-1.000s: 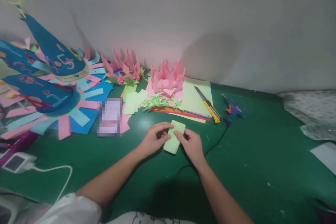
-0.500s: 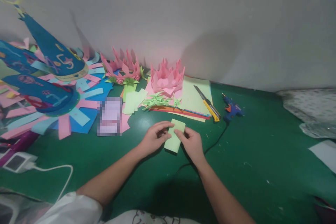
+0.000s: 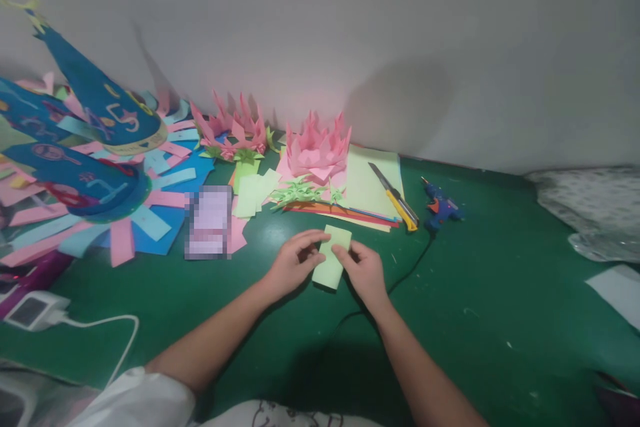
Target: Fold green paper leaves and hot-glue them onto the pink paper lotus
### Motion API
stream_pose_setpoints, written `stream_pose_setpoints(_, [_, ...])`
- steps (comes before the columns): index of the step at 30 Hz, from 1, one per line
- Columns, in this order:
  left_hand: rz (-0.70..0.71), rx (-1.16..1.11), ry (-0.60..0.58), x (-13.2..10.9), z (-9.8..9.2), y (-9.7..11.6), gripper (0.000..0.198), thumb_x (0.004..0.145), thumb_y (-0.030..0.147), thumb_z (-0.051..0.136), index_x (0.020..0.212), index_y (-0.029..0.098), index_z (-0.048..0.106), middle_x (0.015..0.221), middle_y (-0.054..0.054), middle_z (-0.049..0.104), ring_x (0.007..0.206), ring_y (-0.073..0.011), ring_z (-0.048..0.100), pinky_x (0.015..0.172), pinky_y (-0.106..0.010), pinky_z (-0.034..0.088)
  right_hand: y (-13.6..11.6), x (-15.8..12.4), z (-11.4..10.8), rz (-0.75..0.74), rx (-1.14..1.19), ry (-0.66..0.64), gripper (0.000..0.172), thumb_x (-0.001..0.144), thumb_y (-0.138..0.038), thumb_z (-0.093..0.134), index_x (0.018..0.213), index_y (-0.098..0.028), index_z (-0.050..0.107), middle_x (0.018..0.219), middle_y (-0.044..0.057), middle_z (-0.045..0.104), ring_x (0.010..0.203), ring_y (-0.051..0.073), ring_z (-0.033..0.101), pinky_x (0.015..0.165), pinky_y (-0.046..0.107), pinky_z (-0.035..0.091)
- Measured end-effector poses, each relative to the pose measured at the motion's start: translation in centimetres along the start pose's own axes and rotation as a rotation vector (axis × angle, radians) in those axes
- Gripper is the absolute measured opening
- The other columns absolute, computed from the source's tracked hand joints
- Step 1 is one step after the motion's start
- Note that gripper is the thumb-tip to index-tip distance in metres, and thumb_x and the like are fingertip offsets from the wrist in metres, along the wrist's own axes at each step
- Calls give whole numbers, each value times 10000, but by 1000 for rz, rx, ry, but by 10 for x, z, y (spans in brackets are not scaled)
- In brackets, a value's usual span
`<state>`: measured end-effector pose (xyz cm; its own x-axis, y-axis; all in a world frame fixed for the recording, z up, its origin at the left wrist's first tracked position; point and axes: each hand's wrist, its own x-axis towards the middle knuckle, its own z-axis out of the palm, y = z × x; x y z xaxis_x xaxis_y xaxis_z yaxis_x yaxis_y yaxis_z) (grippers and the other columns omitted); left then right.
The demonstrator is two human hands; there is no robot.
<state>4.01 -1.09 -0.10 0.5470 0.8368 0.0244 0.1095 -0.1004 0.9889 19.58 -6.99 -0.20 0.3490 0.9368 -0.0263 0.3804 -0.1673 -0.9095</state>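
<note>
A light green rectangle of folded paper (image 3: 332, 270) is held between both hands, just above the green table (image 3: 480, 293). My left hand (image 3: 294, 260) pinches its left edge, thumb in front and index finger near the top. On the opposite edge, my right hand (image 3: 364, 272) grips with the thumb lying on the paper's face; its other fingers are partly hidden behind. Beyond the hands lie green paper leaf shapes (image 3: 299, 193), a pink paper flower crown (image 3: 319, 150) and a stack of coloured paper sheets (image 3: 373, 180).
A yellow utility knife (image 3: 395, 199) rests on the sheets. Right of it lies a blue glue gun (image 3: 441, 208), its black cord running toward my right wrist. Blue cone hats (image 3: 100, 83) with paper strips fill the left side, near a blurred phone (image 3: 209, 221). A white charger (image 3: 37, 310) sits front left.
Almost nothing differs. Both hands keep hold of the green paper, which appears very slightly higher and further left.
</note>
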Motion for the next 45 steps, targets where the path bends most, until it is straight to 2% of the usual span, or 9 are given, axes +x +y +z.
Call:
stream_pose_setpoints(3, [12,10,66,1,-1,0,316,754,279,604,1057,191,627,1147,-105,552,651,-76,523,690,-255,486,-2,1,0,-35,-34,-18,393,761,-458,559,509,-173,459,484,-50,340,492,83,322,461,207,290])
stream_pose_setpoints(8, [11,23,86,2,-2,0,319,743,259,613,1052,179,630,1144,-114,553,640,-72,527,677,-253,490,0,1,0,-46,-50,-25,387,773,-433,548,510,-184,413,496,-56,327,490,82,318,471,209,285])
stream_pose_setpoints(15, [9,10,101,1,0,0,310,746,250,607,1046,176,627,1144,-109,550,648,-73,528,668,-243,480,2,2,1,-49,-33,-38,377,781,-429,542,525,-188,406,500,-58,326,491,87,323,480,213,282])
stream_pose_setpoints(21, [18,-20,168,4,-4,1,315,746,251,604,1052,172,616,1179,-114,526,632,-63,511,654,-234,472,-2,1,0,-87,-82,-138,370,827,-415,484,537,-185,464,520,-33,437,526,108,407,524,225,322])
stream_pose_setpoints(27, [-14,-54,161,6,-4,-1,344,740,252,607,1073,167,606,1198,-117,521,647,-69,519,646,-233,465,0,-1,3,-174,-192,-76,404,843,-392,452,512,-200,320,505,-53,295,500,99,326,498,228,269])
stream_pose_setpoints(30, [-54,-47,121,4,-4,-3,274,748,265,598,997,164,653,1134,-103,589,823,-144,578,768,-278,463,2,-1,4,-207,-216,-62,395,849,-371,440,524,-203,293,511,-52,293,503,101,325,500,230,264])
stream_pose_setpoints(34, [-121,-98,-27,4,-6,-4,249,791,290,553,978,178,674,1043,-70,663,1070,-207,534,966,-348,372,3,-1,2,-217,-173,-89,382,849,-366,441,530,-203,308,517,-50,303,502,102,333,504,231,276])
stream_pose_setpoints(38, [-121,-130,-73,4,-9,-2,292,800,299,548,1051,182,644,1118,-65,641,1059,-201,546,967,-346,376,2,-2,1,-197,-100,-97,371,850,-387,450,546,-198,354,529,-48,322,514,101,343,506,229,289])
stream_pose_setpoints(45, [-124,-55,-167,2,-8,4,279,831,280,499,1037,171,652,1030,-61,676,951,-183,594,891,-313,422,2,-3,1,-143,-4,-60,374,848,-385,465,544,-192,359,537,-48,310,520,98,332,506,227,283])
